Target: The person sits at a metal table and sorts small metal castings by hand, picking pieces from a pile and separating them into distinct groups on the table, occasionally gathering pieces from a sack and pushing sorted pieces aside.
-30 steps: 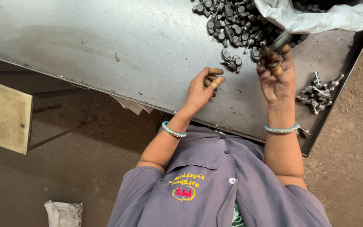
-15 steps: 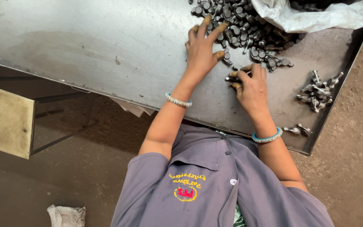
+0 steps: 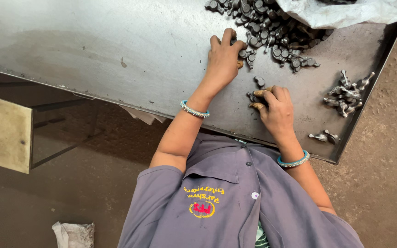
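Note:
A heap of small dark metal forged parts [image 3: 272, 27] lies at the far side of a steel table [image 3: 116, 50]. My left hand [image 3: 224, 57] rests on the near edge of the heap, fingers curled over a few parts. My right hand [image 3: 276, 108] is lower, near the table's front edge, its fingertips pinching a small metal part [image 3: 252, 97]. One loose part [image 3: 259, 81] lies between the two hands. Both wrists carry turquoise bangles.
A small cluster of shinier parts [image 3: 348, 92] and two single ones [image 3: 325, 136] lie at the table's right end. A white sack [image 3: 341, 11] covers the heap's far side. A yellowish board [image 3: 3, 133] stands left, and a crumpled bag [image 3: 73, 234] lies on the dirt floor.
My left hand has drawn back from the heap's middle to its near edge and curled. My right hand has moved toward the table's front edge with a part in its fingertips.

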